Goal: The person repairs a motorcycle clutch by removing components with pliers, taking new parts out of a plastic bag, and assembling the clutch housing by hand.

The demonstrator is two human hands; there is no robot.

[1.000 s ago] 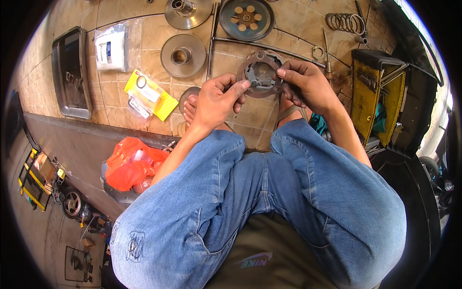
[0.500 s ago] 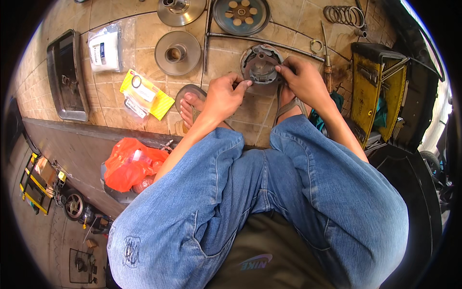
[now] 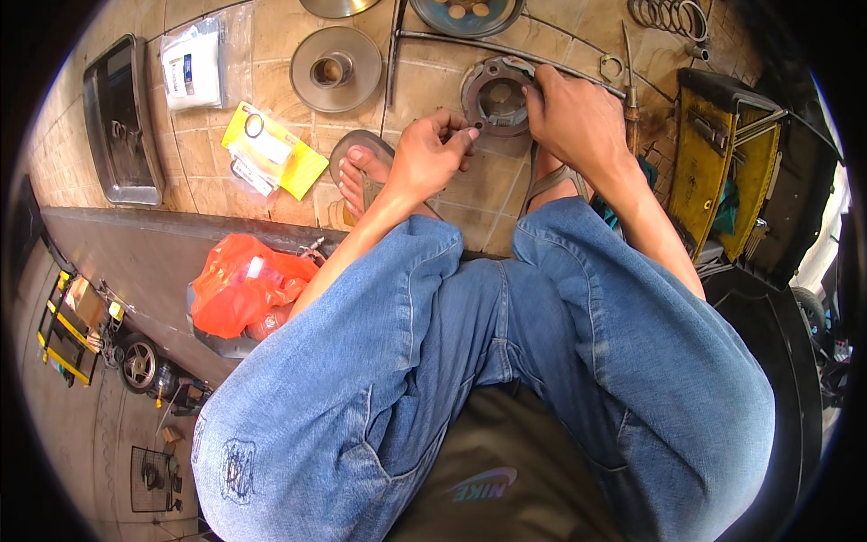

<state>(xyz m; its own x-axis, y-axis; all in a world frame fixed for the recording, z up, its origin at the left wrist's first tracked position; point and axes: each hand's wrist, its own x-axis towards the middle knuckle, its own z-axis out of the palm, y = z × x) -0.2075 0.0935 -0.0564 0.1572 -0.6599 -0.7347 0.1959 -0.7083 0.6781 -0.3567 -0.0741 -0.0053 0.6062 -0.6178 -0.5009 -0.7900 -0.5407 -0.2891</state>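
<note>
The round grey clutch-like assembly (image 3: pixel 497 93) lies flat on the tiled floor (image 3: pixel 271 194), just beyond the person's sandalled feet and toward the far edge of the floor area in view. The right hand (image 3: pixel 569 113) rests on the assembly's right rim, fingers curled over it and pressed down; exactly what the fingertips grip cannot be told. The left hand (image 3: pixel 432 158) is closed in a pinch on a small dark part (image 3: pixel 476 126) at the assembly's near-left edge, thumb and forefinger drawn together.

Surrounding items: a grey pulley disc (image 3: pixel 336 68) lies to the left of the assembly, a yellow packet (image 3: pixel 271 149) nearer the left foot, a clear plastic bag (image 3: pixel 191 68) beyond it, and a metal tray (image 3: pixel 122 122) at the left edge. A coil spring (image 3: pixel 668 14) lies at the far right, a yellow toolbox (image 3: pixel 713 158) at the right edge, and an orange bag (image 3: pixel 244 289) on the lower step.

Judged step: fitting or removing a small part at the rim while the assembly is steadied. The next move calls for firm downward hold from the right hand and fine alignment by the left.
</note>
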